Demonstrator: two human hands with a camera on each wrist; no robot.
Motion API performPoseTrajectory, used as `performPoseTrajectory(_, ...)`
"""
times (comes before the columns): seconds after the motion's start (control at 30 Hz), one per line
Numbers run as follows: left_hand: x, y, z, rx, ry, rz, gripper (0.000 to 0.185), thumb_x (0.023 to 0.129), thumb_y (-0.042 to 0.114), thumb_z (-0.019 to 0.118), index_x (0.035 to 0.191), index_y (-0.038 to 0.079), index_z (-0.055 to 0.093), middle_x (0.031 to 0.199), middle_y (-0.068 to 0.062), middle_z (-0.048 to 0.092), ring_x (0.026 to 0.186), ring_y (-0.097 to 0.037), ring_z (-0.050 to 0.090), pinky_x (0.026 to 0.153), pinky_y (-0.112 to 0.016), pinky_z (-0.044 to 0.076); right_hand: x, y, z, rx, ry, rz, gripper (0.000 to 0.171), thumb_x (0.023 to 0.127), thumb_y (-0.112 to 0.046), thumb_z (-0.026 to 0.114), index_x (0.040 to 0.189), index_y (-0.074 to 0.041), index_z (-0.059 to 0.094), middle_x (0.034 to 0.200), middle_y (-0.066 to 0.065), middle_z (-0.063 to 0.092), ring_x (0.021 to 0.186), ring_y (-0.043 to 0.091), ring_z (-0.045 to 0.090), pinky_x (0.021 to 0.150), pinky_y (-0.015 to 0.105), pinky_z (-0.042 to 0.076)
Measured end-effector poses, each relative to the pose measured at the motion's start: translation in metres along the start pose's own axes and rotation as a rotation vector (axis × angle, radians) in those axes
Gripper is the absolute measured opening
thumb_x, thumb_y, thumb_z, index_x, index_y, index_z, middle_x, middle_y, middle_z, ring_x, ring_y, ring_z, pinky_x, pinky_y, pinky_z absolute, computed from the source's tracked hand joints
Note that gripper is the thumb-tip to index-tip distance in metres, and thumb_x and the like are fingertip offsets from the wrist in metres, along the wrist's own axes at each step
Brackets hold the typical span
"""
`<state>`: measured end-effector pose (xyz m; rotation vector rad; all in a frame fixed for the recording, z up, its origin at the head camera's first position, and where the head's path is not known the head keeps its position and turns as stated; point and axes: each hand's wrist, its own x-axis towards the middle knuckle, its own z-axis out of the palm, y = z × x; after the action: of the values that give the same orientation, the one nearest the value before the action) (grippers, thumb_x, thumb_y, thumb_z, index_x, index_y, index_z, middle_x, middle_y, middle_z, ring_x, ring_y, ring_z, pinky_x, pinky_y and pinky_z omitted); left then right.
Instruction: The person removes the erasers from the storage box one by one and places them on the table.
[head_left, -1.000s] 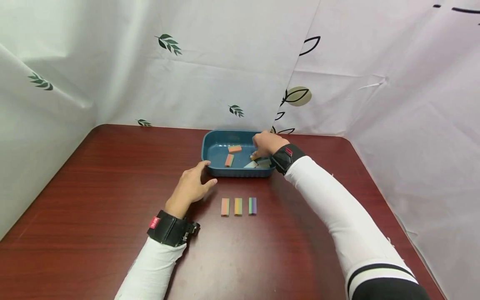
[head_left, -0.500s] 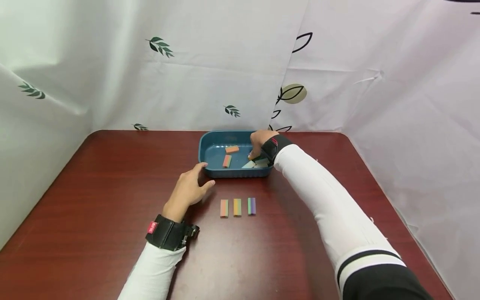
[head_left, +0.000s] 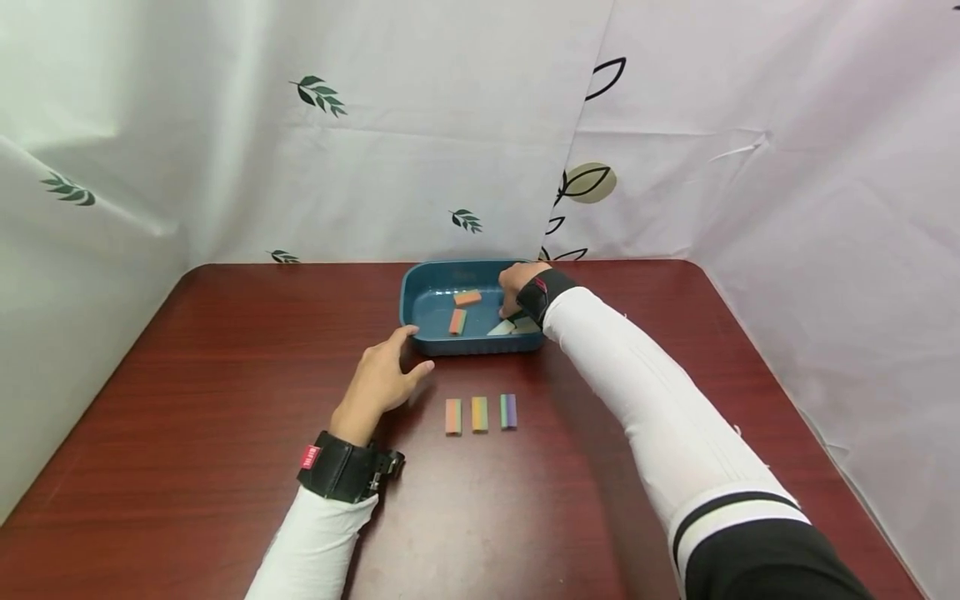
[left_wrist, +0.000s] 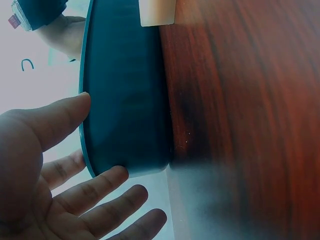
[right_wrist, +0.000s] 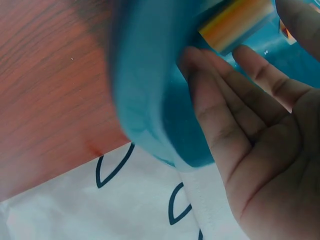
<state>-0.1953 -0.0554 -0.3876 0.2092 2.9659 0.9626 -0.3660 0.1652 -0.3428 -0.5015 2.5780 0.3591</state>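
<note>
A blue plastic tray point(head_left: 476, 344) stands near the table's back edge. My left hand point(head_left: 378, 375) is at its front left corner, fingers spread and fairly straight; in the left wrist view a thumb tip overlaps the tray's rim. My right hand point(head_left: 519, 283) reaches into the tray's right end. There, in the right wrist view, a yellow-orange block point(right_wrist: 237, 25) lies at the fingertips; the fingers are not wrapped round it, and contact is unclear. Two orange-and-green blocks, one flat point(head_left: 467, 297) and one slanted point(head_left: 457, 322), lie left of that hand. Pale pieces point(head_left: 501, 328) are partly hidden beneath it.
In front of the tray three two-coloured blocks stand in a row: orange-green point(head_left: 453, 417), yellow-green point(head_left: 480, 414) and green-purple point(head_left: 508, 412). The brown wooden table point(head_left: 225, 400) extends to both sides. A white patterned cloth point(head_left: 375, 167) hangs close behind the tray.
My right hand has shifted slightly left and lower within the tray's right end; the yellow piece seen by its fingers is now hidden in the head view. My left hand stays put.
</note>
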Motion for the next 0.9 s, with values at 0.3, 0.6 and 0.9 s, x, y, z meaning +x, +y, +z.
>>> performPoseTrajectory(0.3,-0.001,-0.002,0.003,-0.007,0.003,-0.014,0.064,0.093,0.028,0.067,0.146,0.008,0.039,0.142,-0.025,0.046,0.128,-0.042,0.045,0.1,-0.057,0.04,-0.025,-0.011,-0.008,-0.037,0.104,-0.056,0.032,0.091,-0.04,0.065,0.101,-0.01,0.073,0.098,0.004,0.069,0.087,0.019,0.062,0.078,0.036,0.051)
performPoseTrajectory(0.6,-0.001,0.001,0.002,-0.018,-0.006,-0.038,0.065,0.093,0.03,0.068,0.147,0.009,0.038,0.143,-0.024,0.045,0.128,-0.041,0.045,0.101,-0.057,0.04,-0.025,-0.018,-0.007,-0.175,0.117,-0.046,0.036,0.092,-0.042,0.062,0.101,-0.009,0.073,0.095,0.005,0.069,0.089,0.018,0.064,0.084,0.034,0.052)
performPoseTrajectory(0.9,0.0,0.001,0.001,-0.007,-0.008,-0.028,0.065,0.092,0.03,0.068,0.147,0.009,0.039,0.142,-0.023,0.046,0.128,-0.04,0.045,0.101,-0.056,0.04,0.002,-0.011,0.005,-0.145,0.14,-0.038,0.033,0.088,-0.041,0.068,0.094,-0.009,0.074,0.081,0.004,0.067,0.079,0.018,0.063,0.078,0.036,0.054)
